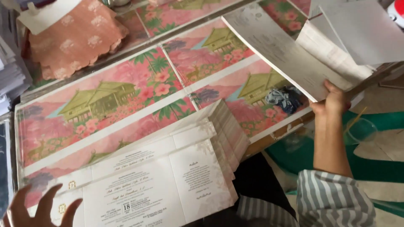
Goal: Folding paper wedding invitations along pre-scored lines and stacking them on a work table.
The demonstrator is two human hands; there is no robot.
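Observation:
My right hand (332, 101) grips the near edge of a stack of white printed cards (290, 50), lifted above the table's right end. A fanned pile of white folded printed cards (168, 172) lies in front of me on the table. My left hand (38, 208) hovers at the bottom left with fingers spread, just off the pile's left corner, holding nothing. My right sleeve is grey and white striped.
The table carries long pink printed sheets (126, 92) showing yellow houses and flowers. A peach patterned cloth (75, 38) lies at the back left, and a small blue-grey rag (284, 98) at the right edge. Paper stacks (10, 71) sit far left. A green and white floor mat (378, 164) lies below right.

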